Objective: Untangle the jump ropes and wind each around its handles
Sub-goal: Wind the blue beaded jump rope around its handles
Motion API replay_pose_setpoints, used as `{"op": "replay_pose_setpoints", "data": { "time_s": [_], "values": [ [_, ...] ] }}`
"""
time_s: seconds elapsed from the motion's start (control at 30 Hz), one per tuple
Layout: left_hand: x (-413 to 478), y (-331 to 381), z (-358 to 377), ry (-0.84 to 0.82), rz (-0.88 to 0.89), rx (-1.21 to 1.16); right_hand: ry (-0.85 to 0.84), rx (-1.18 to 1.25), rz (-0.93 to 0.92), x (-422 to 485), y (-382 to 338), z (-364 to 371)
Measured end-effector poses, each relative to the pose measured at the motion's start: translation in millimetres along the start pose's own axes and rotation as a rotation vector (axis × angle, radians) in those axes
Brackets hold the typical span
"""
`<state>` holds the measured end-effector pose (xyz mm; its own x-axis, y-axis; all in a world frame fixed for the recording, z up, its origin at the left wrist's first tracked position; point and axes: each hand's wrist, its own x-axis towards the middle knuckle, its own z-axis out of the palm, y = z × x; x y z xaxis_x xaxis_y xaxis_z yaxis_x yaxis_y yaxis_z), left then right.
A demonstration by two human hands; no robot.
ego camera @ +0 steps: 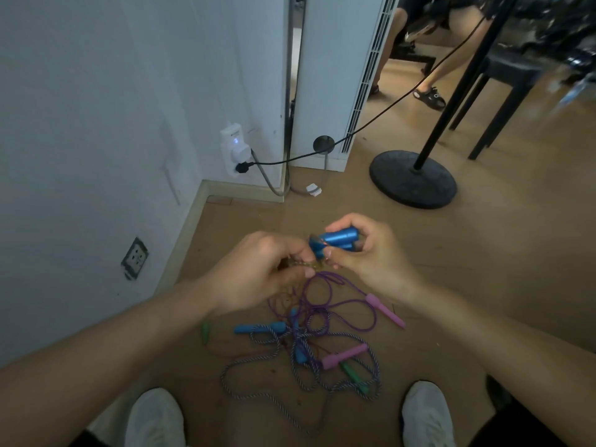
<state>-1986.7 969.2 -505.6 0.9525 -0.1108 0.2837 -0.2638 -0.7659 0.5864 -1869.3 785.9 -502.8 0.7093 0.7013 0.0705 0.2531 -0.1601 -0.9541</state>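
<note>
Two pink handles (385,310) lie among tangled ropes (303,333)

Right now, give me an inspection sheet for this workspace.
Surface: wooden floor.
Job's things: blue handles held side by side; purple rope, striped rope, pink handle and green handle tangled on the floor.
Clutter: white connector near the skirting.
Grippers: right hand grips the blue handles; left hand pinches a thin cord at their end.
Cables: black cable runs from the wall socket up to the right.
Surroundings: white wall, black stand base, another person's legs.
</note>
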Motion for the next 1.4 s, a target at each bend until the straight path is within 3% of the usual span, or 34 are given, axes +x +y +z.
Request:
{"op": "replay_pose_setpoints", "data": {
  "time_s": [0.1,0.23,0.4,0.53,0.7,0.8,0.97,1.23,1.4],
  "values": [
    [4.0,-6.8,-11.4,0.028,-0.051,-0.017,-0.164,-0.017,0.046,-0.3,-4.1,-1.5],
    [8.1,-9.5,-14.1,0.044,-0.139,-0.21,-0.276,0.087,0.167,-1.4,-7.0,-0.4],
    [7.4,-10.4,-3.0,0.122,-0.368,-0.435,-0.287,0.2,0.258,-1.5,-5.9,1.9],
    [7.4,-3.4,-0.8,0.11,-0.334,-0.502,-0.26,0.257,0.283,-1.1,-4.6,3.5],
    [1.3,-0.7,-3.2,-0.002,-0.281,-0.424,-0.204,0.313,0.263,-0.3,-3.0,4.8],
    [-1.1,-0.4,-3.1,0.03,-0.231,-0.344,-0.19,0.336,0.232,-0.3,-2.7,5.7],
    [5.5,4.3,-8.8,0.068,-0.274,-0.591,-0.157,0.397,0.237,2.2,-7.0,5.8],
    [11.0,6.0,-7.6,0.089,-0.445,-0.943,-0.445,0.332,0.461,-0.9,-14.5,5.8],
    [12.2,1.1,-8.6,0.247,-0.546,-0.944,-0.413,0.169,0.408,-3.0,-6.9,6.2]
  ]
}}
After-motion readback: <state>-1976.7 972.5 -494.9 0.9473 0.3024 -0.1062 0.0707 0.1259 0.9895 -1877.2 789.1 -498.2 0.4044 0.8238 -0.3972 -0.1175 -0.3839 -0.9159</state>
